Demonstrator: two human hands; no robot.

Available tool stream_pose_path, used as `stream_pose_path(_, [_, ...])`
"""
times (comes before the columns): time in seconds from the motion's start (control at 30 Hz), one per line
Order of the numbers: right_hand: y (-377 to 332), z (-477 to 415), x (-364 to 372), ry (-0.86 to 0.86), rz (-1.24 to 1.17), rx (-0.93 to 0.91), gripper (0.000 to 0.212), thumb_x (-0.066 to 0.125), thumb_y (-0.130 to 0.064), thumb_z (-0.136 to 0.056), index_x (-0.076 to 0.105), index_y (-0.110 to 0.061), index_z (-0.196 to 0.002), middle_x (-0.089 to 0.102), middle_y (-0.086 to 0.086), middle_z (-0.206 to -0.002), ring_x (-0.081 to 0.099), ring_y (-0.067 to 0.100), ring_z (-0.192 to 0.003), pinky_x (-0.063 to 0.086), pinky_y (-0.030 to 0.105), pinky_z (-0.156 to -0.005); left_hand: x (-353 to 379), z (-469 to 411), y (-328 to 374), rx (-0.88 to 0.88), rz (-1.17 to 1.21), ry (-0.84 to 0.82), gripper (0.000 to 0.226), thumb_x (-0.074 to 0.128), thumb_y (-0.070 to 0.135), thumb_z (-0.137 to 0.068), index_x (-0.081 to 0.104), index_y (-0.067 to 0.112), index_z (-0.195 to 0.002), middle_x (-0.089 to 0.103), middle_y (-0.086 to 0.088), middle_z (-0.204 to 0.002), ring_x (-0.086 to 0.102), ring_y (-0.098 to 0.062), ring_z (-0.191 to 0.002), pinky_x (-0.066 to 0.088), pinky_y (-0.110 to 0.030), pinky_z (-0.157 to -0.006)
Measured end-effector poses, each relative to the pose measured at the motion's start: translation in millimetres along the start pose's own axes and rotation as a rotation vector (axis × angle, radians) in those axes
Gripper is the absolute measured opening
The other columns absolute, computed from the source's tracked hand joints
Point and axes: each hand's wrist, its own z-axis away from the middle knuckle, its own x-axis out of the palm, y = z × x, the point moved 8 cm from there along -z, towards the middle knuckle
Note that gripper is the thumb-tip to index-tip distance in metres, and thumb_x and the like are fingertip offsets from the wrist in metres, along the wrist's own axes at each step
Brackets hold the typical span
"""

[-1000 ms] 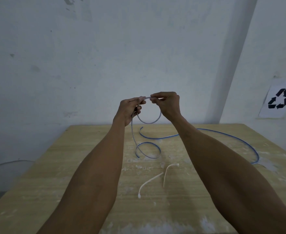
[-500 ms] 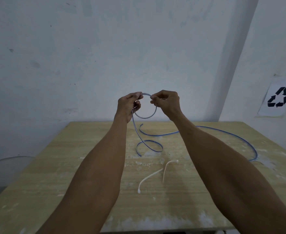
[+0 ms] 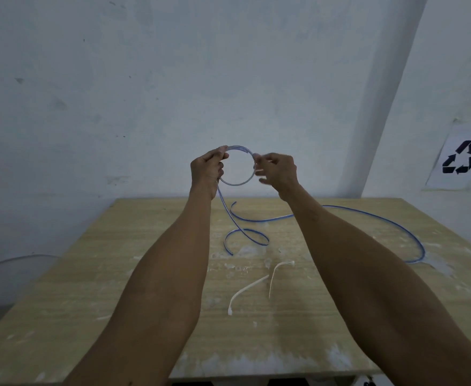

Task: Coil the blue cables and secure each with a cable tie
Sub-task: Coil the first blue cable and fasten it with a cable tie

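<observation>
Cable loop (image 3: 235,184) in left hand (image 3: 206,169)

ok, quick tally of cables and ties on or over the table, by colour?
blue cable: 2
white tie: 2
total: 4

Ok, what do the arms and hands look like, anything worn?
The left forearm and right forearm are bare, with no sleeves in view. The left hand and right hand wear no gloves. No watch, bracelet or ring shows, though the right hand is blurred.
</observation>
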Motion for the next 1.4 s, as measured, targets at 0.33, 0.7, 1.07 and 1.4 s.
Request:
stream_pose_path(0.33, [95, 68, 36, -0.386, -0.014, 0.898, 0.048, 0.07, -0.019, -0.092, 0.046, -0.01, -0.132, 0.045, 0.027, -0.148, 0.064, 0.049, -0.1, 0.055, 0.04, -0.039, -12, -1, 1, 0.067, 0.119, 0.091, 0.011, 0.071, 0.012, -0.093, 0.077, 0.006, -0.1, 0.072, -0.012, -0.09, 0.043, -0.01, -0.055, 0.037, -0.019, -0.051])
stream_pose_path(0.7, [76, 30, 27, 0.008, -0.484, 0.646, 0.02, 0.047, 0.022, -0.092, 0.055, 0.005, -0.1, 0.062, 0.019, -0.081, 0.066, 0.028, -0.071, 0.058, 0.039, -0.068, -18, 3, 3, 0.089, -0.289, -0.007, 0.022, 0.067, 0.016, -0.096, 0.076, 0.001, -0.108, 0.071, -0.007, -0.083, 0.044, -0.012, -0.051, 0.042, -0.021, -0.053])
stream_pose_path(1.07, [17, 13, 19, -0.164, -0.326, 0.183, 0.023, 0.053, 0.004, -0.098, 0.064, -0.002, -0.118, 0.071, 0.017, -0.11, 0.07, 0.028, -0.086, 0.059, 0.036, -0.078, 5, 4, 14, 0.241, -0.625, -0.112, 0.022, 0.065, 0.029, -0.097, 0.081, 0.014, -0.095, 0.077, 0.001, -0.083, 0.059, -0.012, -0.069, 0.051, -0.027, -0.073])
stream_pose_path(1.4, [14, 8, 18, -0.163, -0.236, 0.13, 0.029, 0.049, 0.007, -0.1, 0.063, 0.008, -0.127, 0.067, 0.017, -0.1, 0.057, 0.017, -0.068, 0.059, 0.027, -0.072, 18, 22, 39, 0.759, -1.205, -0.024, 0.02, 0.069, 0.034, -0.093, 0.08, 0.019, -0.098, 0.063, -0.003, -0.119, 0.054, -0.023, -0.114, 0.045, -0.032, -0.086])
